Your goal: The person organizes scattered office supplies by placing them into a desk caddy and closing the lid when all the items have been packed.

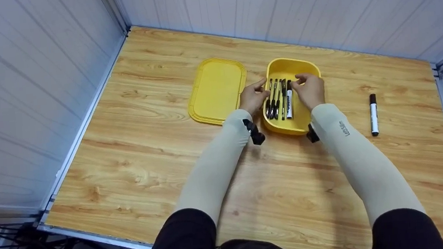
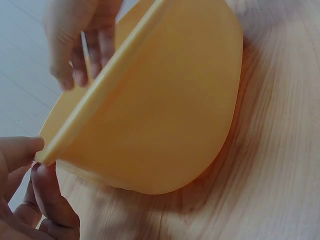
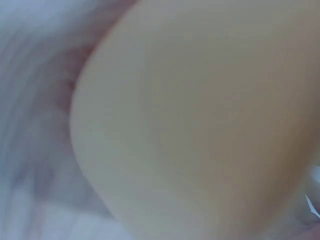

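A yellow plastic box stands on the table, with several slim pens and a white marker with a black cap lying side by side in it. At the box's left rim is my left hand; in the left wrist view its thumb and fingers pinch that rim. My right hand reaches in over the box's right side, thumb close by the marker's cap. In the left wrist view the right hand's fingers hang down loosely inside the rim. The right wrist view is blurred and filled by the box wall.
A flat yellow lid lies left of the box. Another black-capped white marker lies on the wooden table to the right. Pale wall panels rise behind and at both sides.
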